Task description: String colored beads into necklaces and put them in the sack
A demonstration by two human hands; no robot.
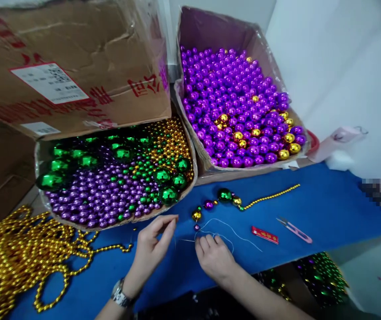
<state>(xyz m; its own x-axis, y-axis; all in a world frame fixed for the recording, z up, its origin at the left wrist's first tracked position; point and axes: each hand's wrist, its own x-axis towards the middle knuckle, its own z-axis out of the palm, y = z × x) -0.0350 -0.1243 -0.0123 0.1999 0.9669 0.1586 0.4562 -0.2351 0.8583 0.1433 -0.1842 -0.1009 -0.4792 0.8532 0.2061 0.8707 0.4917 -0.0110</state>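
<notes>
Both my hands are working the white thread (225, 226) on the desk (327, 209). Left grip (150, 244) is pinching its end narrowly; right grip (215, 255) is pressing it down, just below the bead string (224, 198) running away rightward.

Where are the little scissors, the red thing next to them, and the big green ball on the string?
Scissors (295, 230), head view, on the pink handle.
Red packet (264, 235), head view, its middle.
Green ball (224, 194), head view, its shiny front.

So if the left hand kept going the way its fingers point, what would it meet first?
Probably the gold bead on the partly strung strand, just up and right of the left hand; depth is unclear, and blue cloth lies between.
</notes>
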